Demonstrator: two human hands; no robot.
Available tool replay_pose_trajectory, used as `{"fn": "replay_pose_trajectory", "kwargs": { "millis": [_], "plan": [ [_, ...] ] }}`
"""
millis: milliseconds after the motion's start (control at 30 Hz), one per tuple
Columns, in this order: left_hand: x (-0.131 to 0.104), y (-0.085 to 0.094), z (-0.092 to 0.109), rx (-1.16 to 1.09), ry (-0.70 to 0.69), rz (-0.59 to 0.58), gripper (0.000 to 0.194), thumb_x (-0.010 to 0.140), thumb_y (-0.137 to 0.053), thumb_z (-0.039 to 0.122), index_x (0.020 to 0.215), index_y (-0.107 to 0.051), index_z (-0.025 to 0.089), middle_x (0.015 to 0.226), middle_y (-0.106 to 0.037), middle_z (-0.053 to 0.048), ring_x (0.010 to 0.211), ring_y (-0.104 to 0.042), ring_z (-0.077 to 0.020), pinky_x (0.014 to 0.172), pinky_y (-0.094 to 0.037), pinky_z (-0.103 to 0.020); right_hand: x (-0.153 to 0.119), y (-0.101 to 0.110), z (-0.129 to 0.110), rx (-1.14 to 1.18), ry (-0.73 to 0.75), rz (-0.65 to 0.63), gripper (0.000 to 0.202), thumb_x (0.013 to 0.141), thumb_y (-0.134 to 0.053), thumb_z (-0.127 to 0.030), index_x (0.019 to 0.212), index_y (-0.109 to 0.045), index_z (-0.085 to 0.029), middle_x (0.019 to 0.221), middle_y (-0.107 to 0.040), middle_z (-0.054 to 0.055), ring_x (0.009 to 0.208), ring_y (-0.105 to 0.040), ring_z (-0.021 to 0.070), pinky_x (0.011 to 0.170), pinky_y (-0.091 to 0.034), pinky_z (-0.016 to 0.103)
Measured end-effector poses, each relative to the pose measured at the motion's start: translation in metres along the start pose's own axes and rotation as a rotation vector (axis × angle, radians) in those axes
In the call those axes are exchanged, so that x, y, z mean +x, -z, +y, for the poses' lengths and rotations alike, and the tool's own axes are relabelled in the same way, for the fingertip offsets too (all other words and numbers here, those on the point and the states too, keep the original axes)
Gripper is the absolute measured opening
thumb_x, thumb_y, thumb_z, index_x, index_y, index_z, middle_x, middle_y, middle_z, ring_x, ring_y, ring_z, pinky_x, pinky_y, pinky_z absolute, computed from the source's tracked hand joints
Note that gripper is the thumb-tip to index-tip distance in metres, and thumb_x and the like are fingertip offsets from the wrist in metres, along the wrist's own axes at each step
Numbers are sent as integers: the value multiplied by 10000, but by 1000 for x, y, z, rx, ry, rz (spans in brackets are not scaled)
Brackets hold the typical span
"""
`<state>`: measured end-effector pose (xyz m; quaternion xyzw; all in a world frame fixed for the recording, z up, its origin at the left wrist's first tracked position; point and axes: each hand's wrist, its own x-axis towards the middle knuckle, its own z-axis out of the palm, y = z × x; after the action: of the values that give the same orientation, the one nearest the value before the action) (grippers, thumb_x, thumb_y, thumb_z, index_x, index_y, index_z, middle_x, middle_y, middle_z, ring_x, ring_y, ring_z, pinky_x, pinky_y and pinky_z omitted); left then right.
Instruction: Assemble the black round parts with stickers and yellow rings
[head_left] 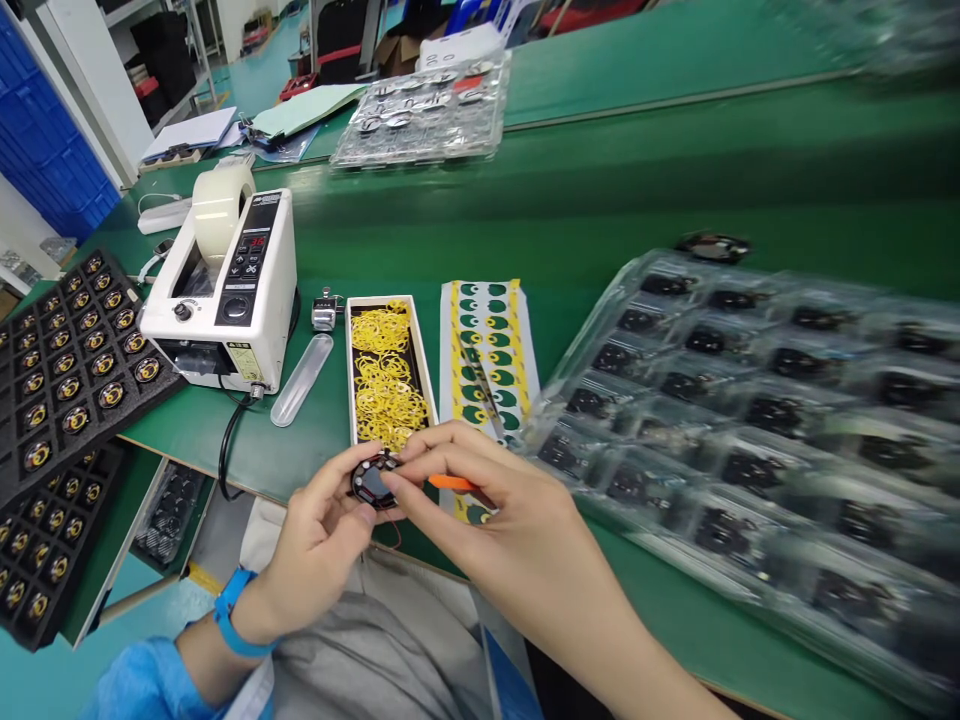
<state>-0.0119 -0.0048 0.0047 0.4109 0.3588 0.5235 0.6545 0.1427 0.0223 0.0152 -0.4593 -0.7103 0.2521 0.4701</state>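
Note:
My left hand (pixel 322 530) cradles a small round black electronic part (pixel 373 482), its flat grey disc facing up and a thin red wire hanging below. My right hand (pixel 487 510) has thumb and fingertips pinched at the part's right edge. An orange handle-like piece (pixel 452 482) shows under the right fingers. Behind that hand, a thin pointed metal tool (pixel 480 380) crosses the sticker sheet (pixel 529 360); whether it joins the orange piece I cannot tell. Just beyond both hands is a box (pixel 351 370) of yellow rings (pixel 382 385).
Left stand a white tape dispenser (pixel 259 280) and black foam trays (pixel 82 350) of round parts. A tally counter (pixel 325 312) and a clear plastic strip (pixel 301 380) lie near the box. A large clear tray (pixel 600 510) with black parts fills the right.

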Motion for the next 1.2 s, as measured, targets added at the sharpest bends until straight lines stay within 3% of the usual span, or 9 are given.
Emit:
{"fn": "replay_pose_trajectory", "kwargs": {
  "millis": [200, 367, 533, 700, 833, 933, 1067, 1200],
  "plan": [
    [3, -6, -6, 94, -40, 149, 268, 900, -724, 388, 1114, -730, 227, 1019, -786, -26, 880, -723, -92, 804, -580, -127, -7, -6, 0, -91, 76, 20, 160, 925, -587, -133, 795, -604, -225, 870, -655, 25, 778, -673, 165, 634, -527, 256],
    [7, -6, -9, 165, -56, 229, 352, 852, -753, 468, 1039, -698, 175, 938, -781, -55, 891, -736, -161, 791, -610, -206, -11, -12, 1, -270, 208, 107, 120, 971, -584, -174, 858, -582, -212, 866, -633, 43, 779, -650, 189, 600, -496, 273],
    [8, -6, -6, 134, 26, 225, 450, 828, -746, 547, 1057, -647, 172, 964, -773, -79, 851, -752, -209, 717, -633, -275, -9, -15, 4, -223, 135, 144, 91, 958, -619, -191, 925, -539, -219, 876, -621, 38, 772, -651, 179, 598, -510, 262],
    [6, -8, -8, 117, 61, 197, 495, 812, -741, 587, 1065, -625, 178, 978, -763, -81, 800, -750, -208, 695, -627, -294, -3, -10, 8, -61, 63, -34, 87, 953, -578, -157, 935, -622, -230, 887, -641, 28, 784, -673, 171, 638, -545, 264],
    [6, -3, -12, 184, 71, 159, 464, 866, -687, 571, 1096, -626, 172, 944, -744, -72, 816, -710, -191, 726, -595, -285, 2, -6, 9, -32, 63, -124, 164, 939, -548, -122, 800, -550, -211, 815, -605, 14, 703, -627, 149, 589, -517, 255],
    [11, 4, -9, 346, 37, 110, 300, 905, -669, 443, 999, -693, 159, 875, -713, -58, 801, -656, -175, 733, -544, -266, 4, -4, 6, -166, 159, -102, 156, 943, -517, -99, 828, -528, -204, 837, -614, 30, 731, -624, 160, 597, -514, 263],
    [19, 10, -1, 491, -107, 192, 162, 802, -739, 301, 737, -726, 153, 765, -618, -36, 742, -572, -157, 662, -469, -248, -6, -7, -4, -363, 371, 77, 90, 982, -511, -129, 978, -580, -186, 886, -654, 76, 775, -625, 187, 619, -510, 283],
    [19, 7, 4, 383, 35, 249, 262, 706, -817, 344, 678, -642, 151, 652, -604, -6, 619, -522, -123, 585, -427, -228, -25, -10, -11, -473, 585, 148, 149, 993, -515, -93, 992, -626, -192, 828, -712, 56, 606, -572, 148, 548, -463, 286]
  ]
}}
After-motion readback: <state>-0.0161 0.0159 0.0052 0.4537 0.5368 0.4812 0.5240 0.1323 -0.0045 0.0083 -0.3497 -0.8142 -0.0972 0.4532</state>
